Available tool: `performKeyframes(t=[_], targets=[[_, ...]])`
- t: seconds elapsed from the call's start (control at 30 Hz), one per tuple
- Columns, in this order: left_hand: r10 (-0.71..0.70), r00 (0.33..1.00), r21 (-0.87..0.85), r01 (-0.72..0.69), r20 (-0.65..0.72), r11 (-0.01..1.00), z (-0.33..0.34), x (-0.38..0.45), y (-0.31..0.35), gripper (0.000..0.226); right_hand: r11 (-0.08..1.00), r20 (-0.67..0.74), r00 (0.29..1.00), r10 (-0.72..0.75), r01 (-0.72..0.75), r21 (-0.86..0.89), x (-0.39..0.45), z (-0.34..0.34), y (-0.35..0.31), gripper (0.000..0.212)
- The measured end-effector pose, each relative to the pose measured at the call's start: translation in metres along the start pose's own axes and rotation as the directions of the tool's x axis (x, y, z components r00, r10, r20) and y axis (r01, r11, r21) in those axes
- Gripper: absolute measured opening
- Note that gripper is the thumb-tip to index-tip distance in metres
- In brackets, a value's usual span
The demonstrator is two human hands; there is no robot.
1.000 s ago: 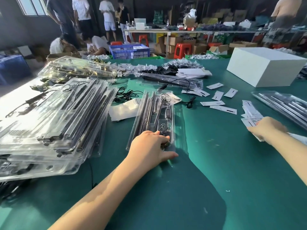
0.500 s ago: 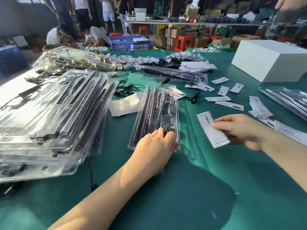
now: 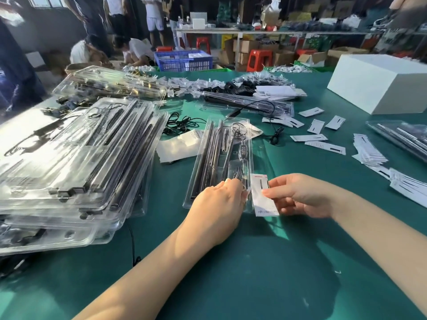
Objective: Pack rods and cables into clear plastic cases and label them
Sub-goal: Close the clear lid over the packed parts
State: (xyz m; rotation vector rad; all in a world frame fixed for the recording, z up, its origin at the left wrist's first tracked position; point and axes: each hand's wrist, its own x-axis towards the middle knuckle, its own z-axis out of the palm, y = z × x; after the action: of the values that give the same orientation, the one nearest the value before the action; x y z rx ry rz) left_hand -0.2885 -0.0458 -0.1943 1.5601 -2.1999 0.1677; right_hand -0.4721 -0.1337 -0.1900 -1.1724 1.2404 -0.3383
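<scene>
A clear plastic case [image 3: 215,158] lies on the green table [image 3: 265,262], holding dark rods on its left side and a coiled cable with a small controller on its right. My left hand [image 3: 221,206] holds the case's near end, fingers curled at its edge. My right hand [image 3: 302,196] pinches a white label card [image 3: 262,195] with a black stripe, upright against the case's near right corner. More label cards [image 3: 369,151] lie in a loose stack to the right.
Stacks of filled clear cases [image 3: 74,162] fill the left side. Another case [image 3: 402,135] lies at the far right. A white box [image 3: 381,82] stands at the back right. Loose black cable [image 3: 178,122] and scattered labels [image 3: 318,137] lie behind the case. People work in the background.
My right hand picked a label card from the stack on the right and carried it left to the case's near right corner. My left hand stayed on the case's near end.
</scene>
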Motion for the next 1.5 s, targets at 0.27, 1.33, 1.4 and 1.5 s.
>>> performKeyframes(t=[0.27,1.33,1.4,1.5], targets=[[-0.070,0.997,-0.090,0.067,-0.024,0.994,0.011,-0.001,-0.006,0.020,0.993,0.033,0.995,0.093,-0.090,-0.080,0.015,-0.007,-0.016,0.006],[-0.044,0.997,-0.068,0.040,-0.057,0.997,-0.001,-0.001,0.002,0.026,0.961,0.014,0.998,-0.057,0.051,0.271,0.022,0.005,-0.023,0.016],[-0.034,0.997,-0.035,0.032,-0.064,0.999,0.001,-0.002,0.001,0.027,0.952,-0.014,0.997,-0.074,0.075,0.296,0.022,0.009,-0.023,0.015],[-0.062,0.996,-0.067,0.058,-0.060,0.996,0.006,-0.001,-0.002,0.024,0.913,-0.079,0.994,-0.073,0.098,0.396,0.025,0.016,-0.019,0.013]])
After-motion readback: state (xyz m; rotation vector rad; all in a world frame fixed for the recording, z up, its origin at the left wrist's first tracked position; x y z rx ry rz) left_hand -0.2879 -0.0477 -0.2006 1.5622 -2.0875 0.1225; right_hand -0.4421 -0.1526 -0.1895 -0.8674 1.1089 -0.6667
